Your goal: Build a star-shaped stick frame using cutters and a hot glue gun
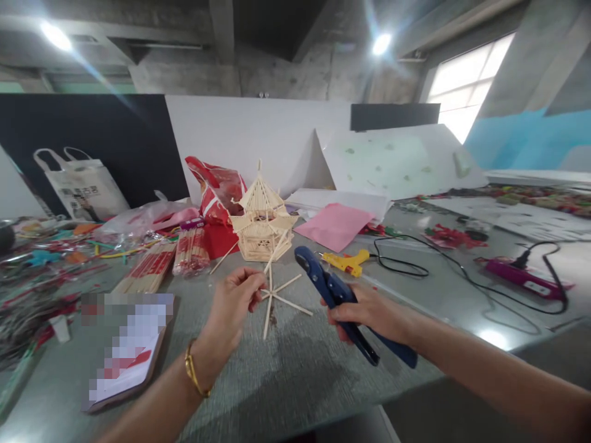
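My left hand [237, 298] is closed in a pinch, with a thin wooden stick [276, 251] rising up and right from its fingertips; the gripped end is hidden. Right beside those fingers, a star-shaped stick frame [289, 303] lies flat on the table. My right hand [357, 311] is wrapped round a dark blue two-handled hand tool [330, 284], its head pointing up and left. Whether the tool's jaws are apart cannot be made out. Behind the frame stands a small pagoda model [263, 224] built of wooden sticks.
A yellow glue gun [346, 263] lies right of the pagoda, its black cable running to a purple power strip [521, 278]. Packs of sticks [146, 267], a phone [132, 351] and tangled craft scraps lie left. Pink paper [335, 224] and a red bag [217, 191] are behind.
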Motion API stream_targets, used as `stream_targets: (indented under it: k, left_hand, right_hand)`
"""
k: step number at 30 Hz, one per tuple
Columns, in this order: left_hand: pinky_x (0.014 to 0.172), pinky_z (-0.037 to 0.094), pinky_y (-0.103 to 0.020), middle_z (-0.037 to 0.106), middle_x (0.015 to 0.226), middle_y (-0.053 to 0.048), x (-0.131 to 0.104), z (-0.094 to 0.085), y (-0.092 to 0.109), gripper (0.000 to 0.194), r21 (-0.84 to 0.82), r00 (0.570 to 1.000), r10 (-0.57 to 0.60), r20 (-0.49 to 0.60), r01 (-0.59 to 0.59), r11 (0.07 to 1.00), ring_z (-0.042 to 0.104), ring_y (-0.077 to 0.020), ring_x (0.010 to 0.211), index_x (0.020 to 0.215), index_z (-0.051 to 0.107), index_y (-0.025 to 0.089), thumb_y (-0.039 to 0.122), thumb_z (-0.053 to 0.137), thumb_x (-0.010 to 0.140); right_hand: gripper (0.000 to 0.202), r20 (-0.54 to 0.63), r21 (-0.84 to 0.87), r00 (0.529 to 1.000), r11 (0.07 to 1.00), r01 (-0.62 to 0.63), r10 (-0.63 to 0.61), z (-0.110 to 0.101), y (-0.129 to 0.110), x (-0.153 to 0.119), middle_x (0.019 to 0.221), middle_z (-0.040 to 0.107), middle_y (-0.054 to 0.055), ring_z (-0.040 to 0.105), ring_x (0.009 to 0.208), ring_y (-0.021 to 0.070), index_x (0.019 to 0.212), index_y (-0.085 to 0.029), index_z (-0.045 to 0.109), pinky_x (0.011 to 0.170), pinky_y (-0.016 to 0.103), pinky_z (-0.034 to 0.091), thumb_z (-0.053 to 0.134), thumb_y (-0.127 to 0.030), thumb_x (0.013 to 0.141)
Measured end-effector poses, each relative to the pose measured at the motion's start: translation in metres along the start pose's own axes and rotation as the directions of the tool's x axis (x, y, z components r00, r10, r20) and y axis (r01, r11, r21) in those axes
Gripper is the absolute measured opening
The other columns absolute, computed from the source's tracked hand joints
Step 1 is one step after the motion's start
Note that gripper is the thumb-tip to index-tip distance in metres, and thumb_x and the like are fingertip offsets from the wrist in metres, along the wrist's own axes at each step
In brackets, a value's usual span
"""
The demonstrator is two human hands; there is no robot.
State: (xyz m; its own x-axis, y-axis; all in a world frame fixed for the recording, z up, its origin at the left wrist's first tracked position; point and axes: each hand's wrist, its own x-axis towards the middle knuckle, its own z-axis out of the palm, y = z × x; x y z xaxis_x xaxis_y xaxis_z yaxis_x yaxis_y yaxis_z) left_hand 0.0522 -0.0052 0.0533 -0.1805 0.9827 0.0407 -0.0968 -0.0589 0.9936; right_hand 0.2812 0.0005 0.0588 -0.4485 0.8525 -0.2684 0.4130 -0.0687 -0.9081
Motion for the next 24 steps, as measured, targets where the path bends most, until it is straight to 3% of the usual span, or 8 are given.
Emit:
stream_targets:
  k: [5,13,15,17,20,24]
  left_hand:
    - [0.039,0.027,-0.017,0.051,0.05,0.006,0.001,0.001,-0.002,0.013,0.042,0.999,0.033,0.034,-0.034,0.999,0.039,-0.0049,0.041,0.061,0.055,0.015,0.027,0.06,0.063]
    - [0.038,0.025,-0.018,0.052,0.052,0.004,0.002,0.009,-0.013,0.011,0.049,0.997,-0.012,0.073,0.008,0.999,0.037,-0.0047,0.04,0.06,0.056,0.014,0.024,0.058,0.063]
    - [0.039,0.025,-0.018,0.051,0.052,0.004,0.002,0.009,-0.012,0.011,0.012,0.997,-0.022,0.072,0.021,1.0,0.037,-0.0049,0.04,0.059,0.055,0.015,0.024,0.059,0.063]
    - [0.039,0.026,-0.019,0.05,0.051,0.005,0.003,0.007,-0.009,0.012,-0.051,0.997,-0.027,0.066,0.031,0.998,0.037,-0.0052,0.041,0.058,0.054,0.015,0.024,0.061,0.063]
    - [0.042,0.028,-0.018,0.051,0.054,0.005,0.001,0.004,-0.004,0.014,-0.161,0.998,-0.007,0.064,0.018,0.987,0.039,-0.0054,0.045,0.058,0.054,0.016,0.025,0.062,0.065]
    - [0.052,0.036,-0.017,0.056,0.061,0.003,-0.015,0.007,-0.004,0.013,-0.303,0.994,0.029,0.108,0.005,0.953,0.045,-0.0061,0.053,0.064,0.057,0.016,0.026,0.064,0.07]
  right_hand:
    - [0.017,0.048,-0.208,0.999,0.978,0.002,0.008,-0.001,0.001,-0.012,0.068,0.06,0.001,0.056,0.062,0.0113,0.087,-0.016,0.049,0.054,0.02,0.043,0.052,-0.027,0.075]
    - [0.017,0.059,-0.241,0.99,0.965,-0.107,0.125,0.005,-0.006,-0.016,0.063,0.058,0.0,0.053,0.059,0.0113,0.085,-0.016,0.049,0.051,0.02,0.041,0.054,-0.029,0.074]
    - [0.02,0.104,-0.15,0.988,0.984,-0.099,0.116,0.005,-0.005,-0.015,0.067,0.059,0.001,0.054,0.059,0.0118,0.085,-0.016,0.05,0.052,0.022,0.042,0.056,-0.03,0.072]
    - [0.027,0.226,0.071,0.971,0.993,-0.095,0.077,0.003,-0.002,-0.014,0.077,0.061,0.003,0.058,0.063,0.0138,0.09,-0.014,0.052,0.058,0.027,0.046,0.058,-0.031,0.069]
    - [0.033,0.406,0.437,0.913,0.885,-0.159,-0.037,0.004,0.005,-0.012,0.088,0.061,0.007,0.062,0.075,0.0188,0.099,-0.013,0.054,0.072,0.038,0.048,0.058,-0.03,0.071]
    - [0.028,0.36,0.665,0.926,0.728,-0.167,-0.117,0.016,0.012,-0.004,0.089,0.06,0.006,0.061,0.077,0.0172,0.101,-0.012,0.056,0.078,0.041,0.046,0.056,-0.023,0.075]
